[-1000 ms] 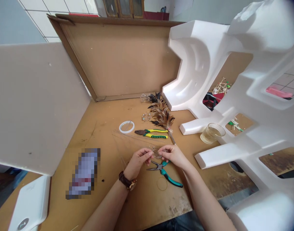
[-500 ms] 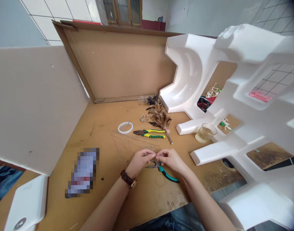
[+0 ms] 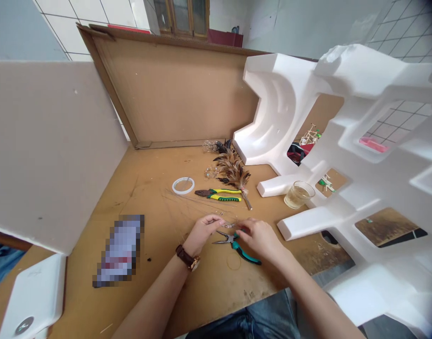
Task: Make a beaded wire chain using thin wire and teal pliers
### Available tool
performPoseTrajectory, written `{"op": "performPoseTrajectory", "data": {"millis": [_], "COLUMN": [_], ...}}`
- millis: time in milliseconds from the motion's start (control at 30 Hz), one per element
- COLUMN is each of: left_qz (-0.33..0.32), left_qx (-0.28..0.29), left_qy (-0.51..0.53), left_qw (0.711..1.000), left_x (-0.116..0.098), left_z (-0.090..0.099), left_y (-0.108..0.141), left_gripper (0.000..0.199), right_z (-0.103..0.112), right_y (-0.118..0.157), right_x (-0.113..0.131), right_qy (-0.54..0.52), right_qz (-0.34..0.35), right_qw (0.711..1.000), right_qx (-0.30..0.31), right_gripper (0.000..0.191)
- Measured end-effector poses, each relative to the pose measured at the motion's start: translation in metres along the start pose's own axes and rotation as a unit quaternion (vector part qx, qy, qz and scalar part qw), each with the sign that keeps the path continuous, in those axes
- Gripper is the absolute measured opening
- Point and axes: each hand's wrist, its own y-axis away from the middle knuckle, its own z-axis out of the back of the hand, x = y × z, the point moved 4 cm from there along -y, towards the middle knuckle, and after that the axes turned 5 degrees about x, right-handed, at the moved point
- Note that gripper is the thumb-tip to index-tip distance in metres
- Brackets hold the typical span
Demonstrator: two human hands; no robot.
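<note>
My left hand [image 3: 206,230], with a watch on its wrist, pinches a short, thin, shiny piece [image 3: 229,225] that looks like wire with small clear beads. My right hand [image 3: 260,238] is just to the right, its fingers curled close to the piece's far end and over the upper handle of the teal long-nose pliers [image 3: 249,257]. What the right fingers hold is hidden. The pliers lie on the table with their jaws apart, pointing left. Below them lies a thin wire ring [image 3: 233,262].
Behind my hands lie yellow-green combination pliers [image 3: 224,195], a white ring-shaped coil [image 3: 183,185] and a bundle of brown feathers [image 3: 233,169]. A glass of liquid [image 3: 299,195] stands by the white foam block [image 3: 289,230] on the right. A white device [image 3: 34,296] is at left.
My right hand has drawn away from the left fingertips, moving slightly right and down to the teal handle. The shiny piece now shows between the hands. The view has shifted slightly.
</note>
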Motion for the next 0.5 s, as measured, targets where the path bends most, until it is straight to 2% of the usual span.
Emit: {"op": "performPoseTrajectory", "data": {"millis": [67,133,200,267,367,500], "left_qz": [0.007,0.014,0.021,0.028,0.035,0.036], "left_qx": [0.002,0.007,0.015,0.023,0.030,0.035], "left_qy": [0.006,0.011,0.014,0.016,0.020,0.032], "left_qw": [1.000,1.000,1.000,0.999,0.999,0.998], "left_x": [0.002,0.004,0.007,0.009,0.010,0.008], "left_z": [0.001,0.001,0.001,0.001,0.000,0.000], "left_y": [0.000,-0.001,-0.001,-0.002,-0.002,-0.002], "left_gripper": [0.026,0.028,0.028,0.029,0.028,0.028], "right_z": [-0.001,-0.006,-0.014,-0.020,-0.025,-0.030], "right_y": [0.006,0.011,0.014,0.015,0.012,0.007], "right_x": [0.001,0.001,-0.001,-0.001,0.002,0.006], "right_qy": [0.059,0.100,0.131,0.158,0.208,0.278], "right_qz": [0.031,0.055,0.059,0.062,0.074,0.072], "right_qw": [0.998,0.993,0.989,0.984,0.973,0.954], "right_qx": [0.004,0.014,0.032,0.046,0.060,0.086], "right_gripper": [0.036,0.054,0.068,0.073,0.068,0.040]}}
